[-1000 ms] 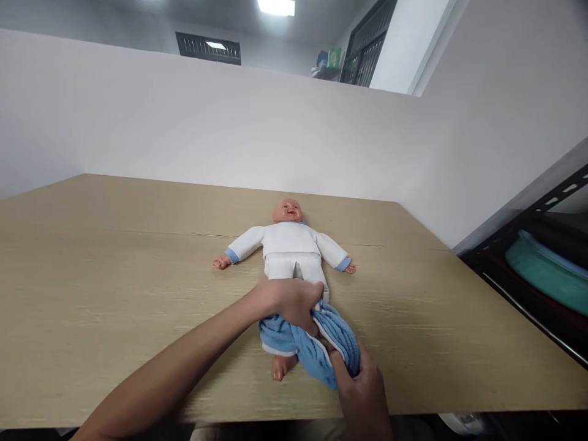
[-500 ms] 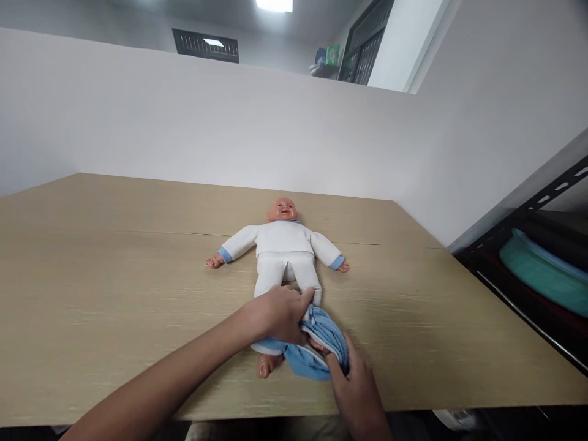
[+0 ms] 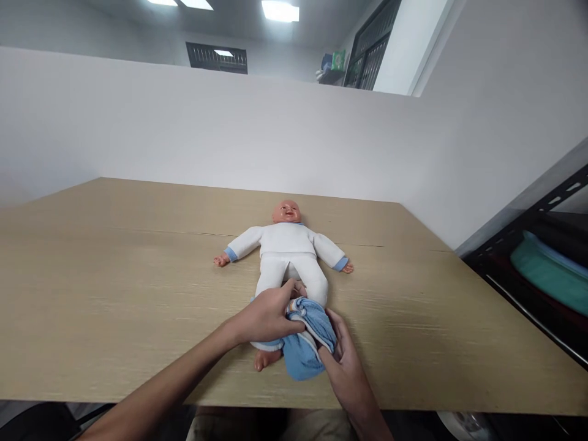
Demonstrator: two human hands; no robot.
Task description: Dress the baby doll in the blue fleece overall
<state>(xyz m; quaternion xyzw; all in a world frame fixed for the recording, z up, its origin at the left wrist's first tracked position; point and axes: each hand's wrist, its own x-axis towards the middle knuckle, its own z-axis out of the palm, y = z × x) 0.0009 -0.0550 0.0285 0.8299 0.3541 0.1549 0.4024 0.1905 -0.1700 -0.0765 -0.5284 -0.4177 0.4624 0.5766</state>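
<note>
A baby doll (image 3: 287,239) in a white top with blue cuffs lies on its back, head toward the wall. Blue pants (image 3: 304,361) with white trim are bunched around its lower legs. One bare foot (image 3: 267,359) sticks out on the left; the other foot is hidden in the cloth. My left hand (image 3: 273,312) grips the upper edge of the bunched pants, near the doll's knee. On the right side of the same bundle, my right hand (image 3: 342,355) pinches the cloth, its thumb at the trimmed opening.
The wooden table (image 3: 138,275) reaches back to a white partition wall (image 3: 229,128). A black metal shelf (image 3: 496,269) holding a green folded item (image 3: 546,269) stands at the right. My lap is below the front edge.
My left hand has shifted its hold on the cloth and spread its thumb away. The bundle now covers the right foot, which showed earlier. The doll's right-side knee is more bent, and the view has tilted slightly.
</note>
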